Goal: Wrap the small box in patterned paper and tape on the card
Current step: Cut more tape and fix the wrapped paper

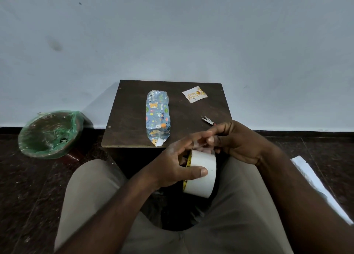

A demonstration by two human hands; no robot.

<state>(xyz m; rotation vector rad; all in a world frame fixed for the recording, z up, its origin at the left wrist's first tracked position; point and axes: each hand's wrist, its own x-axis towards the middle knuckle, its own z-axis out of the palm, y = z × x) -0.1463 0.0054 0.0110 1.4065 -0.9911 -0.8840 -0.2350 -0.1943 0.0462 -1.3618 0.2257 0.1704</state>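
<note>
The small box, wrapped in blue animal-patterned paper [157,115], lies lengthwise on the dark wooden table [130,119], its near end folded to a point at the front edge. A white "Happy Birthday" card [195,95] lies at the table's back right. My left hand [172,163] grips a wide roll of clear tape [201,175] over my lap, thumb across its outer face. My right hand [233,140] pinches the tape's loose end at the top of the roll.
Small scissors [207,120] lie on the table's right side, partly behind my right hand. A bin lined with a green bag [49,135] stands on the floor at the left. A strip of white paper [318,184] lies on the floor at the right.
</note>
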